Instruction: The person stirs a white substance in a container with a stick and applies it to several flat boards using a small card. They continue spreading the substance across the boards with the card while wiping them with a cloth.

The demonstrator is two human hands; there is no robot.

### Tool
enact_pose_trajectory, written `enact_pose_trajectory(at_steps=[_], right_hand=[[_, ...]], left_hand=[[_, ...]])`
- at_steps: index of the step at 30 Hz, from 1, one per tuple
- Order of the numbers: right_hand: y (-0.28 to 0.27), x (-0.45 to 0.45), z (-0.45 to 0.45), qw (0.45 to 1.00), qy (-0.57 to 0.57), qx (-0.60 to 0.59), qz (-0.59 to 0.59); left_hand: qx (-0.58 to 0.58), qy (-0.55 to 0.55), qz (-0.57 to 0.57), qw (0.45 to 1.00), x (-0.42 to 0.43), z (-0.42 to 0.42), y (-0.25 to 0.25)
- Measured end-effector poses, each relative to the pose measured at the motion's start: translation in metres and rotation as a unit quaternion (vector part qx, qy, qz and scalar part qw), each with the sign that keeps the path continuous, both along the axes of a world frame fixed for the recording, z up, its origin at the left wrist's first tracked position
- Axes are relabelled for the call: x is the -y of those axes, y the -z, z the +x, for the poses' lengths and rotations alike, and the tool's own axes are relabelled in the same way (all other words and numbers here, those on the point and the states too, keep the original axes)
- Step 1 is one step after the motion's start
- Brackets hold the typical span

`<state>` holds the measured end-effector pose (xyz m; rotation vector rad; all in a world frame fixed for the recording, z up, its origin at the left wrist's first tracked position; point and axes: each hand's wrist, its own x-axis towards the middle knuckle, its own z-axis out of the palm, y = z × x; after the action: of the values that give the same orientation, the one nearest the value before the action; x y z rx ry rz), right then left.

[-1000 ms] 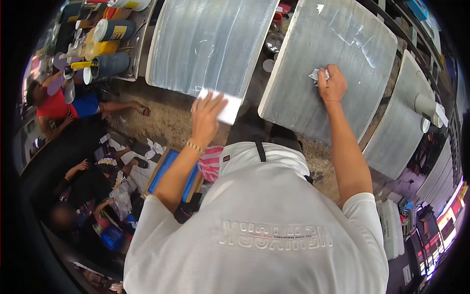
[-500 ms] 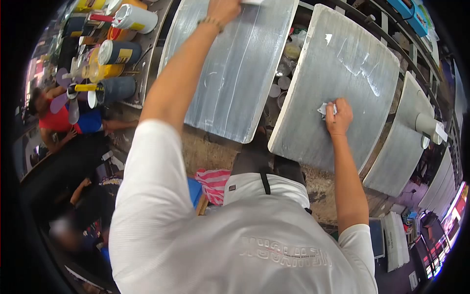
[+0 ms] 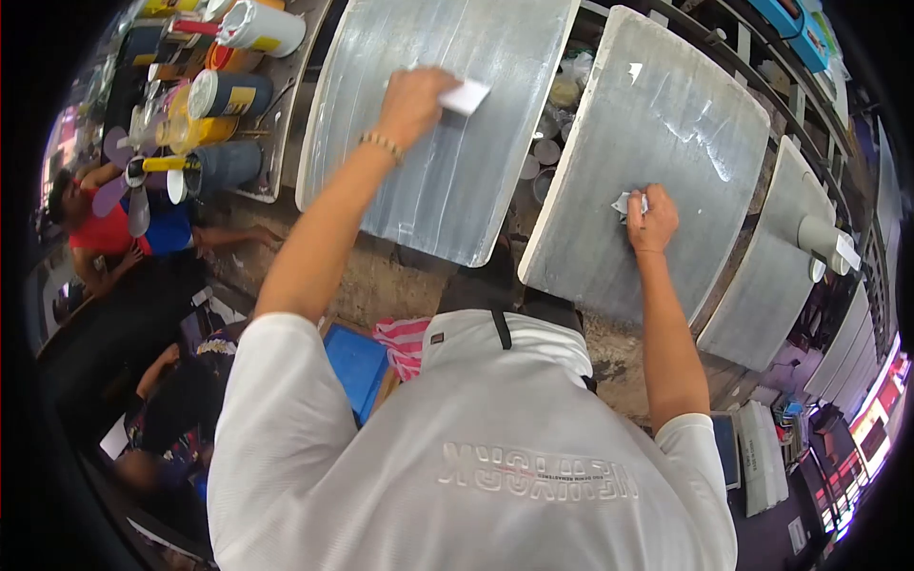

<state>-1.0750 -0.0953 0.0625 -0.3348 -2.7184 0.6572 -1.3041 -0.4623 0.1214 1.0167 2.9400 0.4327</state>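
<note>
My left hand [image 3: 415, 105], with a bracelet at the wrist, grips a flat white card-like piece [image 3: 466, 96] over a grey board [image 3: 447, 181] marked with pale lengthwise streaks. The hand is slightly blurred. My right hand [image 3: 653, 219] is closed around a crumpled white piece [image 3: 624, 203], paper or cloth; I cannot tell which. It rests on a second grey board [image 3: 600, 252], which has white smears near its far right part.
Paint-stained tubs [image 3: 224, 95] stand on a table at the left. A person in a red top [image 3: 100, 228] sits beyond a small fan [image 3: 138, 181]. Another grey board [image 3: 762, 305] lies at the right, with a white cylinder [image 3: 824, 240] on it. A blue panel [image 3: 354, 366] is below.
My left hand has come back toward my body along the left board, bringing the white piece fully into view. My right hand stays at about the same spot on its board.
</note>
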Motion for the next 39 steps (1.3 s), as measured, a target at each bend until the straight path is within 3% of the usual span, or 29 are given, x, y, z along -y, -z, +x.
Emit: enact_pose_trajectory(at_steps=[3, 5, 7, 11, 14, 19, 21, 23, 24, 26, 29, 31, 37, 39], right_hand=[[0.006, -0.001, 0.004, 1.000, 0.002, 0.018, 0.000], [0.006, -0.001, 0.004, 1.000, 0.006, 0.011, -0.021], [0.004, -0.001, 0.002, 1.000, 0.005, 0.009, -0.027], [0.007, -0.004, 0.004, 1.000, -0.011, 0.010, 0.001], [0.004, -0.004, 0.003, 0.999, -0.023, -0.005, 0.026], [0.008, -0.004, 0.004, 0.999, -0.013, 0.002, 0.034], [0.008, -0.004, 0.005, 0.999, -0.010, 0.010, 0.041], [0.005, -0.002, 0.005, 0.999, -0.011, 0.013, 0.042], [0.005, -0.002, 0.004, 0.999, -0.009, 0.016, 0.045], [0.006, -0.001, 0.007, 0.999, 0.008, 0.020, 0.026], [0.005, 0.000, 0.006, 1.000, 0.002, 0.017, 0.015], [0.006, 0.000, 0.005, 1.000, 0.001, 0.017, 0.019], [0.007, 0.000, 0.003, 1.000, 0.000, 0.018, 0.021], [0.006, 0.002, 0.005, 1.000, 0.003, 0.019, 0.019]], left_hand=[[0.011, -0.033, 0.018, 0.999, 0.052, 0.103, 0.013], [0.068, -0.064, -0.021, 0.995, 0.070, 0.172, -0.017], [0.087, -0.077, -0.035, 0.993, 0.099, 0.233, -0.015], [0.143, -0.082, -0.042, 0.985, 0.128, 0.259, -0.039], [0.076, -0.083, -0.010, 0.994, 0.111, 0.187, -0.079], [-0.065, 0.002, 0.098, 0.993, 0.051, -0.040, -0.025], [-0.109, 0.022, 0.066, 0.992, 0.009, -0.128, -0.009], [-0.107, -0.025, -0.020, 0.994, -0.030, -0.189, 0.000], [-0.077, -0.043, 0.032, 0.996, -0.040, -0.204, 0.010], [-0.028, -0.070, 0.014, 0.997, -0.050, -0.210, 0.012], [-0.061, -0.012, -0.021, 0.998, -0.016, -0.163, 0.014], [-0.024, 0.005, -0.003, 1.000, 0.022, -0.098, 0.016], [0.079, -0.078, -0.031, 0.993, 0.124, 0.156, -0.018], [0.089, -0.094, -0.050, 0.990, 0.152, 0.195, -0.031]])
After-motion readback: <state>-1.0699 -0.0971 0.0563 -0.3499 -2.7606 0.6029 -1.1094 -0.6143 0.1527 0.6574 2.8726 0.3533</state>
